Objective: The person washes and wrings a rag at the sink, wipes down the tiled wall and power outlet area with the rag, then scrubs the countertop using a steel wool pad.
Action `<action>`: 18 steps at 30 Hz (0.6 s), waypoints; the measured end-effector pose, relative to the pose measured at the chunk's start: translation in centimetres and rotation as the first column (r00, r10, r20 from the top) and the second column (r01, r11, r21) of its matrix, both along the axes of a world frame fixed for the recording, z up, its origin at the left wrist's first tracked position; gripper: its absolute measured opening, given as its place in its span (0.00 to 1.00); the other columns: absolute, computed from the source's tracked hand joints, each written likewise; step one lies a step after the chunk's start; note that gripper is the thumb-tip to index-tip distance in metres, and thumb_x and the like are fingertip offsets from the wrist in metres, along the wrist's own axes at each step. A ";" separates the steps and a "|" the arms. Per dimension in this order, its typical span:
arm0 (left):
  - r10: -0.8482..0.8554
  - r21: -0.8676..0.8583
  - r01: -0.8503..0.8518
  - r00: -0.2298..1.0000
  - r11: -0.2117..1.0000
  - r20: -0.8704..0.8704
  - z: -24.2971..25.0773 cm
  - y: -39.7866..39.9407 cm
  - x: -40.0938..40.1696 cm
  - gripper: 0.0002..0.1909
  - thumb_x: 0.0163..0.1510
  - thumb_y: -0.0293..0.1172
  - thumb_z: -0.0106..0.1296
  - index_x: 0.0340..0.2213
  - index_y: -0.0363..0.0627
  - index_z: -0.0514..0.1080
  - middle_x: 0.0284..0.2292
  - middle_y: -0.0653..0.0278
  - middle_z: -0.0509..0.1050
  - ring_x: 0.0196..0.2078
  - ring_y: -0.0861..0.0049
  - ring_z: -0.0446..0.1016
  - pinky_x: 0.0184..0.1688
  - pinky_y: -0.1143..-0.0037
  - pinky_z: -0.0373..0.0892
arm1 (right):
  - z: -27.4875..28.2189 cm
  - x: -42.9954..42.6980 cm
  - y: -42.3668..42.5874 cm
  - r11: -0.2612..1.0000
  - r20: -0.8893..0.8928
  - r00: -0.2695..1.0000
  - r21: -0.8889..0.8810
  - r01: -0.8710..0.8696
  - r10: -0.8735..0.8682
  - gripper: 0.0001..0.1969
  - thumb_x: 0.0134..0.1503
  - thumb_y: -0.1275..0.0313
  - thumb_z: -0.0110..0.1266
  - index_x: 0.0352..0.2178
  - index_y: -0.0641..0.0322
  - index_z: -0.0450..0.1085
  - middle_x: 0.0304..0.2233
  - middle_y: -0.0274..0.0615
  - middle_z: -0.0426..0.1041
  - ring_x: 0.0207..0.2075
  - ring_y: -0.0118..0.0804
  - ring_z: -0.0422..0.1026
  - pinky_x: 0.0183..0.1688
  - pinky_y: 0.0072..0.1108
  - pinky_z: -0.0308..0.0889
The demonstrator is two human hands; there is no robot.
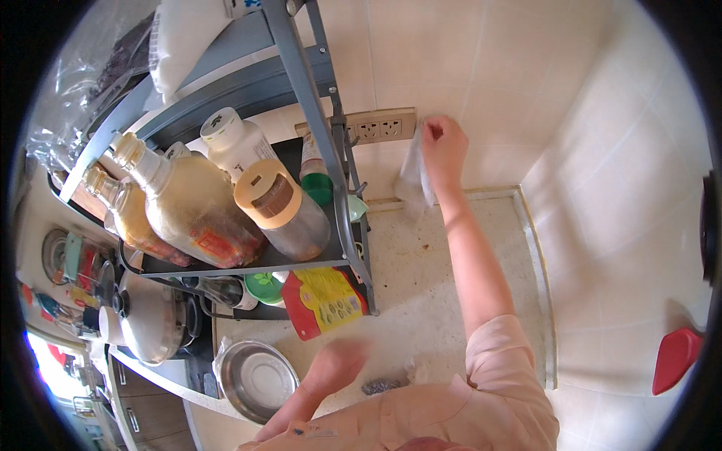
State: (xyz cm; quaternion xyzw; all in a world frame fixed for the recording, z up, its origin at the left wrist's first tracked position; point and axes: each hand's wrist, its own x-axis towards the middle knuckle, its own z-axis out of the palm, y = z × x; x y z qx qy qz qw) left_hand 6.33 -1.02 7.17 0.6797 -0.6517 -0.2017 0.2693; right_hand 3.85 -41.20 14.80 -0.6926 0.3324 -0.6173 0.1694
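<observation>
My right hand (445,149) is raised near the tiled wall, closed on a thin whitish cloth or plastic sheet (415,175). This sheet hangs down and is partly blurred, so its material is unclear. Low in front of my body, my left hand (340,363) is blurred by motion over the speckled countertop (417,299). It is just below a red and yellow packet (324,299) and right of a steel basin (256,377); whether its fingers hold anything cannot be made out. Near my shirt lies a metal scouring pad (381,386).
A grey metal rack (304,90) holds glass bottles (197,208), a lidded jar (287,214) and a white plastic bottle (237,141). A socket strip (381,127) is on the wall behind. At left stands a steel pot (149,315); a red utensil (674,361) is at far right.
</observation>
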 end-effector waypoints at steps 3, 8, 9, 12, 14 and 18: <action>0.007 0.029 -0.007 1.000 1.000 -0.005 0.1 0.4 0.0 0.15 0.48 0.29 0.54 0.40 0.43 0.71 0.36 0.58 0.74 0.39 0.62 0.73 0.40 0.69 0.69 | 2.9 0.7 0.6 0.997 0.082 0.996 0.062 -0.050 0.045 0.03 0.44 0.79 0.53 0.23 0.62 0.68 0.24 0.45 0.69 0.26 0.46 0.70 0.29 0.31 0.65; -0.019 -0.017 0.019 1.000 1.000 0.008 -0.1 0.1 0.2 0.15 0.48 0.29 0.54 0.40 0.43 0.71 0.36 0.57 0.74 0.38 0.61 0.73 0.40 0.68 0.69 | -1.1 0.9 0.0 0.996 -0.068 0.994 0.005 0.089 -0.088 0.02 0.45 0.79 0.51 0.22 0.61 0.67 0.24 0.45 0.68 0.27 0.48 0.69 0.29 0.34 0.64; -0.021 -0.020 0.022 1.000 1.000 0.008 0.3 -0.1 0.1 0.15 0.48 0.29 0.54 0.40 0.43 0.71 0.36 0.57 0.74 0.38 0.61 0.73 0.40 0.68 0.69 | -1.0 0.6 0.2 0.996 -0.102 0.992 0.057 0.075 -0.069 0.02 0.46 0.79 0.50 0.22 0.61 0.66 0.24 0.45 0.68 0.27 0.49 0.68 0.29 0.35 0.64; -0.023 0.064 0.019 0.998 0.998 0.054 1.4 -0.2 0.1 0.14 0.48 0.29 0.54 0.39 0.43 0.72 0.36 0.57 0.74 0.38 0.61 0.73 0.40 0.68 0.69 | 0.6 0.3 0.0 0.997 -0.141 0.988 0.024 0.071 -0.067 0.02 0.46 0.79 0.50 0.22 0.61 0.66 0.25 0.45 0.68 0.28 0.50 0.68 0.29 0.35 0.64; -0.004 0.028 0.004 1.000 1.000 -0.009 0.7 0.5 0.2 0.14 0.48 0.29 0.54 0.39 0.43 0.72 0.36 0.56 0.75 0.39 0.61 0.73 0.41 0.69 0.69 | 2.1 0.9 0.4 0.999 -0.062 0.997 -0.020 0.051 -0.052 0.02 0.46 0.78 0.50 0.22 0.61 0.66 0.26 0.46 0.68 0.29 0.50 0.68 0.30 0.35 0.64; -0.028 -0.034 0.026 0.998 0.999 -0.054 1.5 -0.3 -0.5 0.10 0.48 0.29 0.51 0.35 0.43 0.70 0.31 0.54 0.73 0.34 0.55 0.71 0.36 0.65 0.67 | -0.8 0.4 -0.1 0.992 -0.166 0.979 -0.040 0.116 -0.122 0.02 0.45 0.79 0.50 0.23 0.62 0.67 0.26 0.47 0.68 0.30 0.52 0.68 0.31 0.35 0.64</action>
